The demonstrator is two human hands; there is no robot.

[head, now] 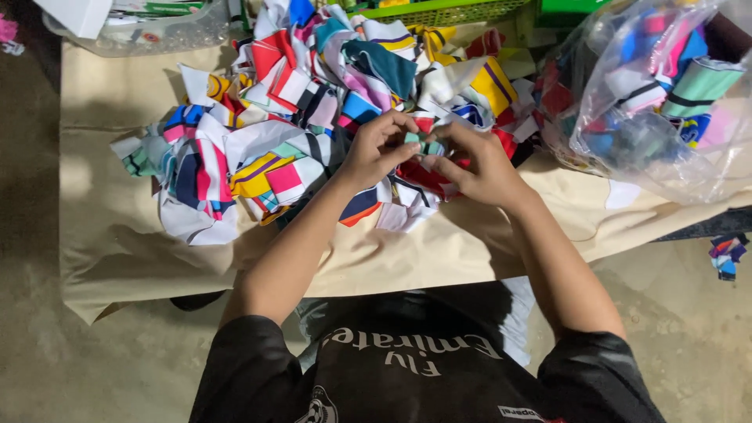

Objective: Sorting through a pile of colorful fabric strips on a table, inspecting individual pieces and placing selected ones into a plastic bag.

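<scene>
1. Landmark = the scrap pile [313, 117] of bright cloth offcuts on the beige sheet [117, 235]. Both hands meet at the pile's near edge, right-of-centre.
2. Small teal scrap [424, 146] sits between the two hands, pinched from both sides, touching the pile top just behind it. Its long axis looks to run L-R, hand to hand, but it's too small to be sure.
3. Left hand [376, 153]: fingers curled, tips closed on the scrap's left end. Comes in from the pile's near-left side.
4. Right hand [478, 164]: fingers bent, thumb + forefinger nipping the scrap's right end. Neither hand nearer; both on it.
5. Right of the pile, touching its edge: clear plastic bag [658, 94] stuffed w/ more offcuts. Behind the pile: green basket [446, 11].
</scene>
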